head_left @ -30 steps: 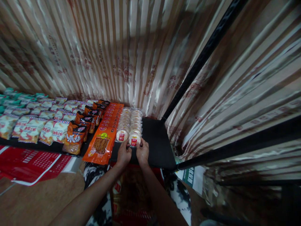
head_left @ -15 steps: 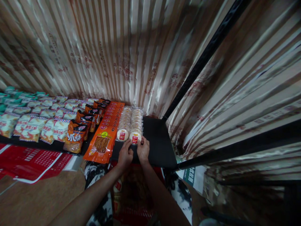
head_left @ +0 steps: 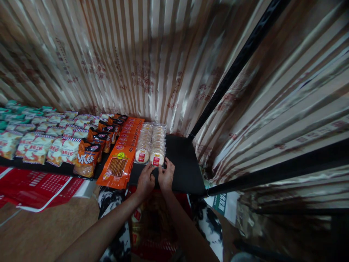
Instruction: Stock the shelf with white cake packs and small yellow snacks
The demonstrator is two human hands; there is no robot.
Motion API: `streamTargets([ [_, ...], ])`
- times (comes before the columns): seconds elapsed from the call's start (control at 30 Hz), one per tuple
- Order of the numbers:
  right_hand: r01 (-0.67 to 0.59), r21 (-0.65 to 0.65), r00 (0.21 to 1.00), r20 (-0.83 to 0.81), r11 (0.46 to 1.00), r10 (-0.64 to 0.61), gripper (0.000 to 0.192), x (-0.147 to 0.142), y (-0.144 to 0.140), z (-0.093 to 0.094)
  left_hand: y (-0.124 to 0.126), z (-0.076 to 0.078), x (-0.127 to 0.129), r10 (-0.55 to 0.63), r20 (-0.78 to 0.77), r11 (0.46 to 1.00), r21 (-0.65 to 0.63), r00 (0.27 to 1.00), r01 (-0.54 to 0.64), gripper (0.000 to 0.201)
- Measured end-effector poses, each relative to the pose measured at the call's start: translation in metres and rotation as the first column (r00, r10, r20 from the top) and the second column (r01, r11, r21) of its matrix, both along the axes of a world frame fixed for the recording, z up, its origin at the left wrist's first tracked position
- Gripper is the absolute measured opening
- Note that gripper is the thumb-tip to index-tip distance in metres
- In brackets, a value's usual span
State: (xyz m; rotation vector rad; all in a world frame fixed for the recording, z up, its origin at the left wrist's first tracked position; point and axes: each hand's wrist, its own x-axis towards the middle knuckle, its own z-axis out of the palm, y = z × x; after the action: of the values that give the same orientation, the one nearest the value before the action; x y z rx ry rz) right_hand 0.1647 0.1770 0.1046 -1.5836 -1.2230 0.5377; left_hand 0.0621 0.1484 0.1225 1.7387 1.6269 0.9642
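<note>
Two rows of round, clear-wrapped rice crackers with red and white labels lie overlapping on a black shelf [head_left: 182, 156]. My left hand [head_left: 145, 178] has its thumb and forefinger pinched at the lower left edge of the front right rice cracker packet [head_left: 157, 158]. Around the lower right edge of that packet are the fingers of my right hand [head_left: 166, 175], thumb below and fingertips at its side. The front left rice cracker packet [head_left: 142, 155] lies beside it. How firmly the fingertips grip is hard to see.
Left of the crackers are orange snack-stick packs [head_left: 117, 167], orange-black bags [head_left: 87, 160] and several white bags [head_left: 67, 149]. A black post [head_left: 212, 98] rises at the shelf's right corner. Striped curtain [head_left: 152, 72] hangs behind. A red crate [head_left: 163, 243] stands below, between my legs.
The front right cracker packet has shifted slightly back and lies flatter. My right thumb has slid down off its face toward the lower edge; my left hand has barely moved.
</note>
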Motion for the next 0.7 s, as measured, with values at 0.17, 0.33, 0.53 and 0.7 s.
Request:
streamTargets([
  [0.17, -0.021, 0.037, 0.999, 0.03, 0.999, 0.02, 0.043, 0.0, -0.006, 0.0, 0.0, -0.003, 0.0, 0.013, 0.027, 1.0, 0.012, 1.0, -0.013, 0.047],
  [0.33, -0.021, 0.025, 0.995, 0.102, 0.999, 0.018, 0.045, -0.001, -0.006, 0.0, 0.002, -0.002, -0.001, 0.023, 0.034, 1.0, 0.007, 0.999, -0.024, 0.046],
  [0.53, -0.004, 0.109, 0.984, 0.178, 0.994, -0.016, 0.043, -0.002, -0.016, 0.001, 0.0, -0.003, 0.001, 0.018, -0.013, 1.0, 0.011, 1.0, -0.017, 0.047],
  [0.7, -0.04, 0.112, 0.963, 0.269, 0.993, 0.009, 0.038, -0.002, -0.021, -0.002, 0.0, -0.005, 0.002, 0.007, -0.056, 1.0, 0.015, 0.998, -0.006, 0.044],
])
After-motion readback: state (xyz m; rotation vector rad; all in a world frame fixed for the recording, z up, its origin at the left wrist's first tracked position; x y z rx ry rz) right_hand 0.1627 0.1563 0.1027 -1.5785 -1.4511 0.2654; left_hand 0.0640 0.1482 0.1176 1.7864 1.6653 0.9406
